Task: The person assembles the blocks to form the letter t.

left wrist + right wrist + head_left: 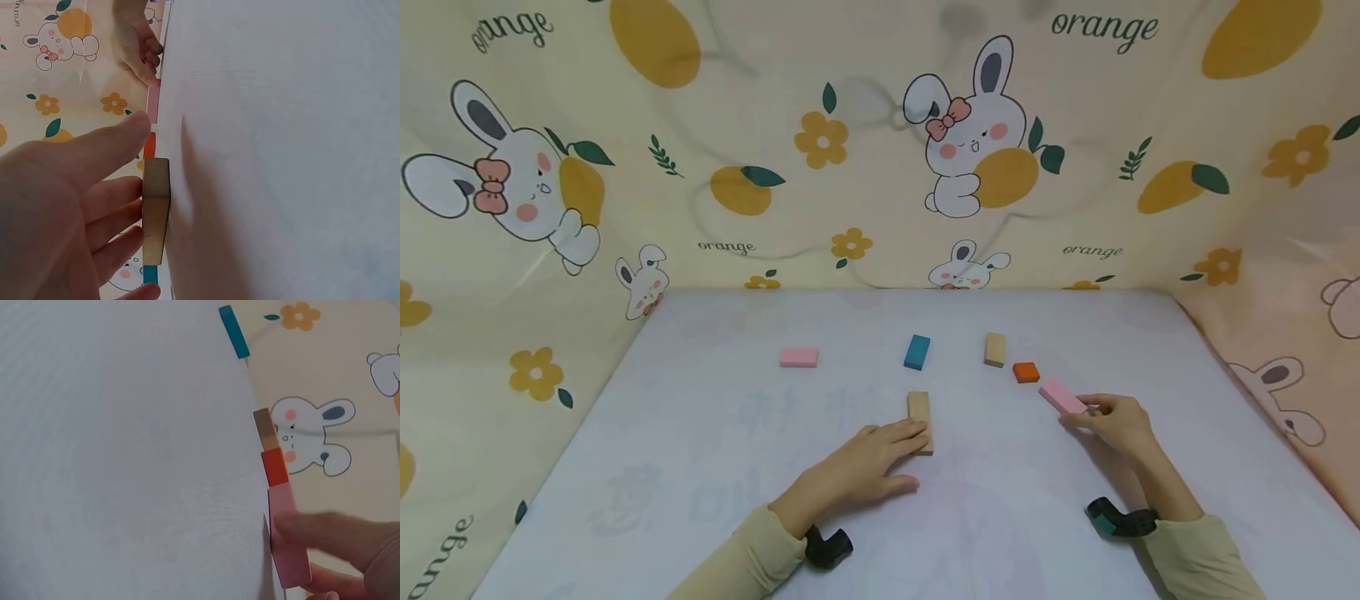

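Observation:
My left hand [868,462] rests its fingertips on the lower part of a long natural-wood block [918,406], the thumb held apart from it. In the left wrist view these fingers reach along one side of the wooden block [156,206]. Farther right, my right hand [1116,423] pinches a pink block [1062,396] by its near end. The right wrist view shows the thumb laid across this pink block [284,503], partly hiding it. Close to its far end lies a small orange block [1026,372].
Behind the orange block lies a shorter wooden block [995,349]. A blue block [917,352] lies at the back middle, with another pink block [799,357] to its left. Patterned cloth [865,192] rises at the white table's [700,467] back edge and sides.

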The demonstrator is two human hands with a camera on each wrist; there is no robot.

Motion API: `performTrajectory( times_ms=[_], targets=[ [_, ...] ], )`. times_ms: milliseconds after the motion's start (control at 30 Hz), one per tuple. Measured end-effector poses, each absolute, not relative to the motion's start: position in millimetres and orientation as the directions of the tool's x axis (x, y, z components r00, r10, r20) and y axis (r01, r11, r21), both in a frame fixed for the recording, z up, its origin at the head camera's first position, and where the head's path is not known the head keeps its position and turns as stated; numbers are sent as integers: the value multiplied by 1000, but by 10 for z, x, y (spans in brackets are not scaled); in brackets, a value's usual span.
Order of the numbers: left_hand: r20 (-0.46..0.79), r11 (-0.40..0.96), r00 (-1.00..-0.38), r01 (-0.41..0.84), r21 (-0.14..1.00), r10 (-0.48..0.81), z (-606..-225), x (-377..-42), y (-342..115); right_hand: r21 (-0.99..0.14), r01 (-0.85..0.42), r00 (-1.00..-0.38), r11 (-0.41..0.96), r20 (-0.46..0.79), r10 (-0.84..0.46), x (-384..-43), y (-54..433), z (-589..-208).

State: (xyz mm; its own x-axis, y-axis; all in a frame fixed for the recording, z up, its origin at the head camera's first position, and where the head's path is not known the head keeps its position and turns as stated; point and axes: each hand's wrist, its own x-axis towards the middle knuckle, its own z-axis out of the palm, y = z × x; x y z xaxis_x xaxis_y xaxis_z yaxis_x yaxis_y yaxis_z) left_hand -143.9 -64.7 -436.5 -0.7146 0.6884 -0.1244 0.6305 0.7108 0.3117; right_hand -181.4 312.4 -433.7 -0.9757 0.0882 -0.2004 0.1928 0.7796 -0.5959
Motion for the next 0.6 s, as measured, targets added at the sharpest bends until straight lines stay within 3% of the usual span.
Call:
performTrajectory(
  times_ms=[600],
  targets=[
    [-93,697,-707,651,301,701,-4378,-1446,-649,-624,116,-990,772,-139,37,-1816,3077,-4372]
  ],
)
